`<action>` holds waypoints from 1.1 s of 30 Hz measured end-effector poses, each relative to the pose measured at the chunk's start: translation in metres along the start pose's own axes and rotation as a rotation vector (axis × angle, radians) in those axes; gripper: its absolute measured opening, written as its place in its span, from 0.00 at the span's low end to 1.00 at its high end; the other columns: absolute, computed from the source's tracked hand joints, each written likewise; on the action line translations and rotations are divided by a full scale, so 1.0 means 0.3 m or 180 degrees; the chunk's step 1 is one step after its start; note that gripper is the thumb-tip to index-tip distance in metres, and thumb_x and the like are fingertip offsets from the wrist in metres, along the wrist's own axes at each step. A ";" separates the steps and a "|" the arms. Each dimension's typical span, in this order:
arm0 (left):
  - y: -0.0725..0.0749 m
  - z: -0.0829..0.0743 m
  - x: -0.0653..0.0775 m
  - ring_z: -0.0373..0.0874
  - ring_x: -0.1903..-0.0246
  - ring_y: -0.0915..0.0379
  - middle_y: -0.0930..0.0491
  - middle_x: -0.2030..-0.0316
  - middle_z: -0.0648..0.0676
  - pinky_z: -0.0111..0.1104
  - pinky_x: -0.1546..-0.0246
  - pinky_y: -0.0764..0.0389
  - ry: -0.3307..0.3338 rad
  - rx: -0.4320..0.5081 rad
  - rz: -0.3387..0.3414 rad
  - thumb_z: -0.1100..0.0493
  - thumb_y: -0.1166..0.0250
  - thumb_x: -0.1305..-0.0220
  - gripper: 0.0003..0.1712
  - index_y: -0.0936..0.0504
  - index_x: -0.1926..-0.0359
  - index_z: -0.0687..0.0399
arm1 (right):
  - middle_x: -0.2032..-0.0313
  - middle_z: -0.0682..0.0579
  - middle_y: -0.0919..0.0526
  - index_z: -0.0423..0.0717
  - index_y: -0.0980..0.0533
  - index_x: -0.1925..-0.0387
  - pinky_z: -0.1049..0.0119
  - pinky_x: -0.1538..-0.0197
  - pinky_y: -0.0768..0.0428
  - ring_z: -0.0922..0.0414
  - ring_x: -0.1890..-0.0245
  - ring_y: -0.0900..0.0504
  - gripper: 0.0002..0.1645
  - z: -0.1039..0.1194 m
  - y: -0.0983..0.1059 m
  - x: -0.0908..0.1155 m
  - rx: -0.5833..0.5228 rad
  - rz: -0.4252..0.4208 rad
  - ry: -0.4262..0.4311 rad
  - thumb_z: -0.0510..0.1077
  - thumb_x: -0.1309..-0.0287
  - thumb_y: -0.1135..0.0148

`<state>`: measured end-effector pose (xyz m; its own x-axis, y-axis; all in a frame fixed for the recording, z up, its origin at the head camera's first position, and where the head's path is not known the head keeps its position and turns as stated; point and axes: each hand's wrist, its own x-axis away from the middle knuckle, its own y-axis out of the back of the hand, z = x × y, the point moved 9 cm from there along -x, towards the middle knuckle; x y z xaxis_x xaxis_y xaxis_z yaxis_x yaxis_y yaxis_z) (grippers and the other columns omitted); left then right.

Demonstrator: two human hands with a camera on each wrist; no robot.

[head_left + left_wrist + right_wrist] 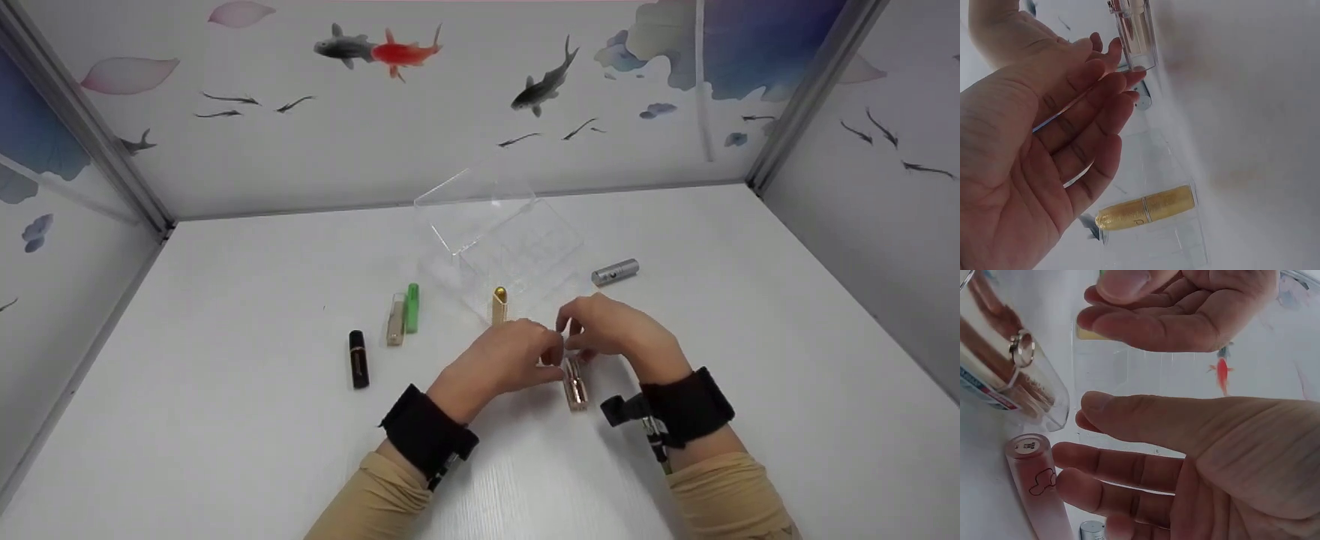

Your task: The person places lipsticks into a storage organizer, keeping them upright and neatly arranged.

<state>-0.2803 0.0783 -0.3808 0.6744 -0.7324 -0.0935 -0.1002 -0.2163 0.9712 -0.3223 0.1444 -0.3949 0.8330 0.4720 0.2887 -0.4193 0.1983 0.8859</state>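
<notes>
A shiny rose-gold lipstick tube with a clear case lies on the table just in front of both hands. My left hand is beside its far end, fingers loosely bent and nothing between them. My right hand is over the table on the other side, thumb and fingers apart. In the right wrist view its fingertips are right at a frosted pink tube, which the head view hides behind the hand. A gold lipstick sits in the clear plastic box beyond my left hand.
Left of the box lie a green tube, a clear-capped beige tube and a black tube. A silver tube lies to the right. The box's transparent lid stands raised. Printed walls enclose the table.
</notes>
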 end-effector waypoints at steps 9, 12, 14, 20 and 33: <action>-0.050 -0.040 -0.009 0.36 0.72 0.27 0.20 0.73 0.45 0.26 0.72 0.29 -0.0143 -0.0003 0.0191 0.48 0.31 0.46 0.15 0.22 0.59 0.44 | 0.70 0.51 0.15 0.43 0.19 0.63 0.67 0.68 0.25 0.60 0.73 0.22 0.09 -0.003 -0.021 -0.014 0.0090 0.0063 -0.0042 0.36 0.49 0.37; -0.053 -0.042 -0.008 0.35 0.72 0.27 0.20 0.73 0.44 0.26 0.72 0.29 -0.0157 0.0031 0.0164 0.49 0.31 0.46 0.13 0.21 0.60 0.44 | 0.71 0.51 0.16 0.44 0.19 0.64 0.67 0.67 0.25 0.60 0.73 0.23 0.10 0.000 -0.023 -0.017 0.0076 0.0074 -0.0028 0.34 0.51 0.38; -0.055 -0.042 -0.007 0.35 0.72 0.27 0.19 0.72 0.44 0.25 0.72 0.29 -0.0162 0.0096 0.0153 0.50 0.30 0.47 0.13 0.21 0.61 0.44 | 0.72 0.52 0.17 0.44 0.19 0.65 0.68 0.68 0.25 0.60 0.73 0.24 0.12 0.001 -0.025 -0.020 0.0086 0.0076 -0.0028 0.32 0.54 0.37; -0.058 -0.053 -0.006 0.34 0.67 0.24 0.17 0.66 0.42 0.25 0.64 0.26 -0.0290 0.0317 0.0151 0.51 0.30 0.46 0.14 0.18 0.57 0.42 | 0.73 0.52 0.17 0.45 0.18 0.66 0.69 0.71 0.27 0.60 0.74 0.26 0.13 0.003 -0.033 -0.028 0.0095 0.0070 0.0001 0.30 0.56 0.38; -0.065 -0.019 0.006 0.33 0.68 0.24 0.16 0.67 0.40 0.25 0.65 0.25 0.0023 0.0522 0.0420 0.46 0.32 0.45 0.14 0.15 0.57 0.41 | 0.75 0.49 0.16 0.41 0.18 0.64 0.69 0.76 0.24 0.58 0.81 0.20 0.10 0.008 -0.047 -0.049 -0.0198 0.0125 0.0067 0.34 0.43 0.44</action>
<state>-0.2728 0.0849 -0.3988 0.6528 -0.7568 0.0343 -0.3055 -0.2215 0.9261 -0.3278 0.1325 -0.4109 0.8079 0.4984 0.3144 -0.4738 0.2320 0.8495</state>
